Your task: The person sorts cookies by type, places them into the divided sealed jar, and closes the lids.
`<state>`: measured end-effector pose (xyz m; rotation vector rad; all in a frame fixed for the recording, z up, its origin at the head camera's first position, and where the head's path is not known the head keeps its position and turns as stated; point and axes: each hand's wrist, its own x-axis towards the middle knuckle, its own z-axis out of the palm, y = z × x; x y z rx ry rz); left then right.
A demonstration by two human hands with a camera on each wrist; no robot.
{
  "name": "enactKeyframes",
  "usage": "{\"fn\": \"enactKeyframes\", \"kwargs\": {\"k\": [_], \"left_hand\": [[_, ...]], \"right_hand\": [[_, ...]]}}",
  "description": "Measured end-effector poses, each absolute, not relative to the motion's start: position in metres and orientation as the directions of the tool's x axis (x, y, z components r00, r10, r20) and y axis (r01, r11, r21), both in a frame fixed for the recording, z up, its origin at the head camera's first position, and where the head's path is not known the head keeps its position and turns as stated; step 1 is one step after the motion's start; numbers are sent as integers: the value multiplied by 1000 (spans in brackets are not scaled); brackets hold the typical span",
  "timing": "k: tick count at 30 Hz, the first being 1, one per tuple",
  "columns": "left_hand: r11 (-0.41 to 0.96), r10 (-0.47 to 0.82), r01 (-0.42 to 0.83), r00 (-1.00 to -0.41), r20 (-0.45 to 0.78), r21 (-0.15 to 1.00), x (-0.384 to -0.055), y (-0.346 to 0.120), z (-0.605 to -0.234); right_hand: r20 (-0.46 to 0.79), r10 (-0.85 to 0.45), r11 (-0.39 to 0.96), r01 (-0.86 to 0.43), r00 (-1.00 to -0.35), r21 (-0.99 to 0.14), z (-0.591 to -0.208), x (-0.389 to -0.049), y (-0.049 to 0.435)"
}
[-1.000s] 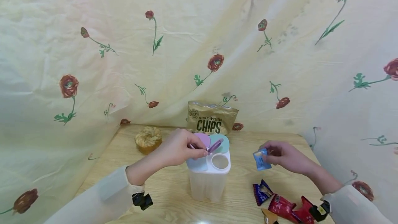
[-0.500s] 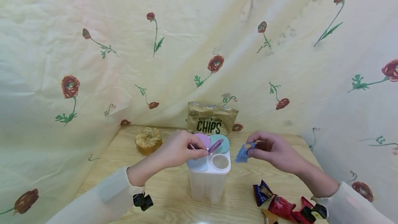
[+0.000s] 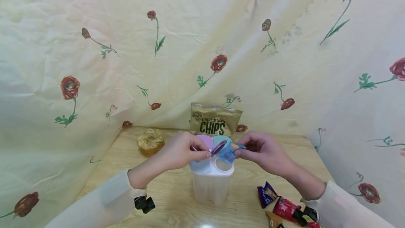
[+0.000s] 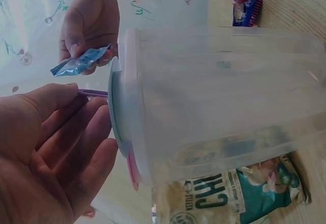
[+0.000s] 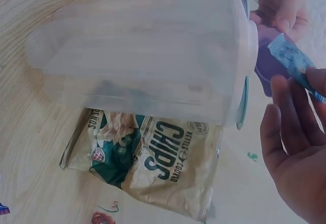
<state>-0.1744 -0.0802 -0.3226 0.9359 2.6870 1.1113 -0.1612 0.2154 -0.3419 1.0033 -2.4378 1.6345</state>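
Since the little blue packet (image 3: 226, 154) is the thing in hand, start there: it's up above the container (image 3: 210, 189), by the round opening (image 3: 223, 164) in its top and not inside it. My guess is it's super light, with a thin, crinkly, kinda slick wrapper and maybe something crumbly inside. I'd take it by 1 end with a soft thumb-and-finger pinch, no squeezing the middle.

That's pretty much the grip: the right hand (image 3: 265, 152) has it pinched near 1 end. The left hand (image 3: 185, 152) pinches the purple lid (image 3: 219, 147), tilted up over the container. That lid looks like stiff, light plastic, so the rim seems the natural spot to hold. So the 2 hands are near each other but each on its own thing.

The container's other 3 lids lie flat on its top. Behind it stands a gold chips bag (image 3: 213, 120), and a bread roll (image 3: 150, 142) sits left of it. Right of the container, on the table (image 3: 171, 200), there's a dark blue packet (image 3: 267, 194), some red wrappers (image 3: 286, 208) and an orange packet (image 3: 274, 219).
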Motion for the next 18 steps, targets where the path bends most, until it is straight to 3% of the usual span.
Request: {"fn": "enactKeyframes", "kwargs": {"k": [18], "left_hand": [[548, 575, 517, -804, 153, 658, -172, -79, -320]], "right_hand": [[281, -500, 488, -534, -819, -690, -344, -162, 204]]}}
